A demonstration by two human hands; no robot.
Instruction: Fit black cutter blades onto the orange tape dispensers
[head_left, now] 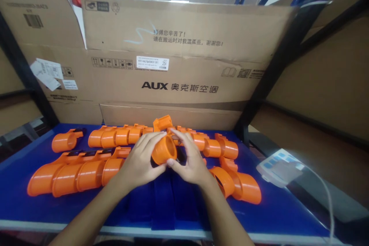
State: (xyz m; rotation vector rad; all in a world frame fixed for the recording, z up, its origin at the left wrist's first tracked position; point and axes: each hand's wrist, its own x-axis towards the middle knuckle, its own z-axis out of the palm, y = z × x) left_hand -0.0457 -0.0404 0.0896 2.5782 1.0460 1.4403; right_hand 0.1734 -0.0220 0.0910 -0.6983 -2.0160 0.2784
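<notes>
Between my hands, above the middle of the blue surface, is an orange plastic cup-shaped part [164, 150] with a round open mouth and a bracket-like tab at its top. My left hand [144, 155] wraps round its left side, thumb beneath. At the right rim, my right hand [187, 157] grips it with thumb and fingers. Similar orange parts stand close by: a front-left row [90, 176], a back-left row [121, 137], a back-right row [212, 148] and a front-right pair [249, 188]. My hands hide some of the parts behind them.
Blue sheeting [17, 184] covers the shelf. A cardboard wall [184, 57] with printing closes off the back, between black posts [248, 111]. On the right sits a pale device with blue buttons [281, 167] and a white cable [328, 196]. One orange part [63, 142] lies apart at back left.
</notes>
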